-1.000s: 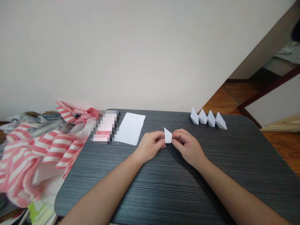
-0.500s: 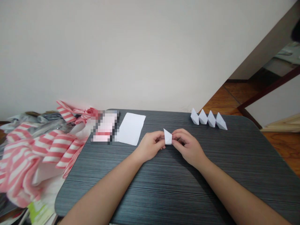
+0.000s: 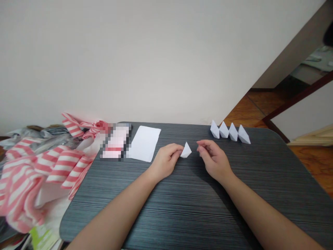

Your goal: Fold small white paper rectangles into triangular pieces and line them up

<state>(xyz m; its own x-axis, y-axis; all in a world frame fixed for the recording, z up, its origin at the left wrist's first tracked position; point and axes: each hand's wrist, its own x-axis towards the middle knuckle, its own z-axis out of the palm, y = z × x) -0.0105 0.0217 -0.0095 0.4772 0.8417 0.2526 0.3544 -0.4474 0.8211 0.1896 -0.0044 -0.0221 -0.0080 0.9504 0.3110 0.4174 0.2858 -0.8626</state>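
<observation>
My left hand (image 3: pixel 166 161) pinches a small folded white paper boat (image 3: pixel 186 150) at its fingertips, near the middle of the dark grey table (image 3: pixel 166 215). My right hand (image 3: pixel 213 160) holds nothing; its loosely curled fingers stand a little to the right of the paper, not touching it. Farther off, several similar paper boats (image 3: pixel 230 133) stand in a row near the table's far right edge. A blank white paper sheet (image 3: pixel 144 143) lies flat to the left of my hands.
A pixelated, pink-and-white item (image 3: pixel 114 142) lies at the table's far left edge. Pink-and-white striped fabric (image 3: pixel 57 170) is heaped beyond the left edge, over plastic and papers. A wall (image 3: pixel 156 59) stands behind the table, with wooden flooring (image 3: pixel 255 111) to the right.
My right hand has let go of the paper boat and moved to the right. The boat stays in my left hand and now tilts slightly.
</observation>
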